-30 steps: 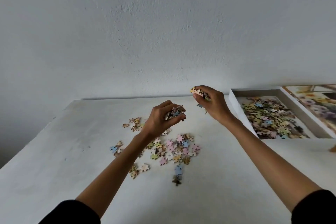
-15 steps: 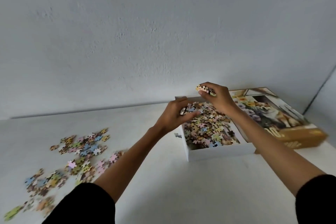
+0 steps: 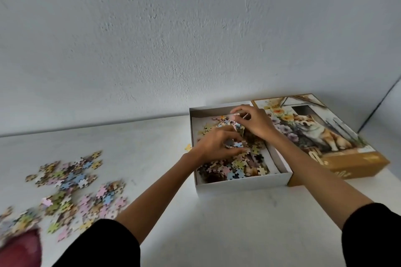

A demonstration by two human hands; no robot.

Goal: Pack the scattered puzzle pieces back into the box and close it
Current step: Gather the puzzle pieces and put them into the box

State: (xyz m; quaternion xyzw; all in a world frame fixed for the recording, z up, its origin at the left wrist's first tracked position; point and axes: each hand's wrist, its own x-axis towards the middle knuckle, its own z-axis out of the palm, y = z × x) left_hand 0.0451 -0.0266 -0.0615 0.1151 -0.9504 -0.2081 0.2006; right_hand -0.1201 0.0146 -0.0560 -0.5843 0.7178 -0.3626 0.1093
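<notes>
Here your left hand (image 3: 214,145) and right hand (image 3: 252,121) hover over the open box (image 3: 243,184), each pinching a few puzzle pieces (image 3: 235,144). More loose pieces (image 3: 73,182) lie scattered left on the table (image 3: 217,223); the lid (image 3: 325,136) sits beside the box.

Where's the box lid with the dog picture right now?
In the head view, the lid lies picture side up on the table at the far right, directly against the right side of the open white box, just beyond the right hand.

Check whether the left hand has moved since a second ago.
Yes. The left hand went from above the loose pieces rightward to over the open box.
</notes>
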